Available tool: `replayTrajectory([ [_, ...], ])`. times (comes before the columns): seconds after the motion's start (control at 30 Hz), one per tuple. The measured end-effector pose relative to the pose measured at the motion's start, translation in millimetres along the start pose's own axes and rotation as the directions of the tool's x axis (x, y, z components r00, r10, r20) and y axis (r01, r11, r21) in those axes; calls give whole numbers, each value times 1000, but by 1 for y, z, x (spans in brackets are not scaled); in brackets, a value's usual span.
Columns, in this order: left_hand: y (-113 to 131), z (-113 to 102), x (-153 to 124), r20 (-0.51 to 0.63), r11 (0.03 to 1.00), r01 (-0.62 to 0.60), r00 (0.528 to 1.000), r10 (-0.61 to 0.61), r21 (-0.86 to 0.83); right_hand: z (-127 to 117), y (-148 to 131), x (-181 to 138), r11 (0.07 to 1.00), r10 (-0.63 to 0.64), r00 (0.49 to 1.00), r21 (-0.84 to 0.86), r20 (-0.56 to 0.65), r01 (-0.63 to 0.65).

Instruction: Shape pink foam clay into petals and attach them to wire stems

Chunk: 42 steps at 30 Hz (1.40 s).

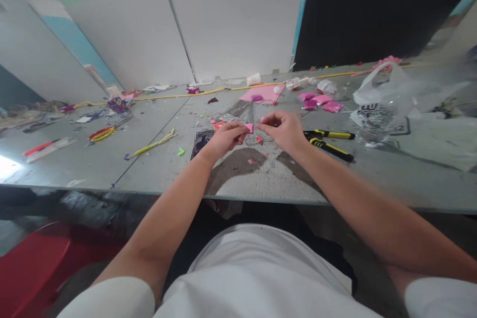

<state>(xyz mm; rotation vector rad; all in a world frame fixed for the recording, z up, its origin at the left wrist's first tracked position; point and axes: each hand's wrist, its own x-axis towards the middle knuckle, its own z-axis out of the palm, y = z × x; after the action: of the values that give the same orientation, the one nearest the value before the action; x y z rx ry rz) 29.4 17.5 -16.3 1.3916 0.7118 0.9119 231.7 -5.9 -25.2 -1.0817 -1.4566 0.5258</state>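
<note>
I see my left hand (pixel 223 140) and right hand (pixel 283 130) pinched together on a small pink piece (pixel 249 127) mid-table, pliers (pixel 330 143) just right, bare table (pixel 261 179) toward the near edge

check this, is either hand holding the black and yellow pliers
No, the black and yellow pliers lie on the table beside the right hand, while both it and the left hand pinch a small pink piece.

Small pink piece (pixel 249 127) between the fingertips of the left hand (pixel 224 139) and right hand (pixel 283 130) — mostly covered, shape unreadable. Dark card (pixel 201 141) part hidden under the left wrist, print blurred. Plastic bag (pixel 380 97) lettering illegible — far-table scraps too small to identify.
</note>
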Motion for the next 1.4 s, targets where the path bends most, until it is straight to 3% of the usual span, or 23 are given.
replayTrajectory([
  [0.57, -2, -3, 1, -13, 999, 6, 1000, -6, -39, 7, 0, 3, 997, 47, 994, -62, 96, -41],
  [0.77, -4, -4, 2, 23, 1000, -10, 1000, 10, 16, 5, -1, 2, 995, 34, 993, -94, 117, -23],
  [1.4, -2, -7, 2, -41, 984, 51, 998, -45, 169, 6, 5, -3, 999, 13, 990, -54, 144, -5],
])
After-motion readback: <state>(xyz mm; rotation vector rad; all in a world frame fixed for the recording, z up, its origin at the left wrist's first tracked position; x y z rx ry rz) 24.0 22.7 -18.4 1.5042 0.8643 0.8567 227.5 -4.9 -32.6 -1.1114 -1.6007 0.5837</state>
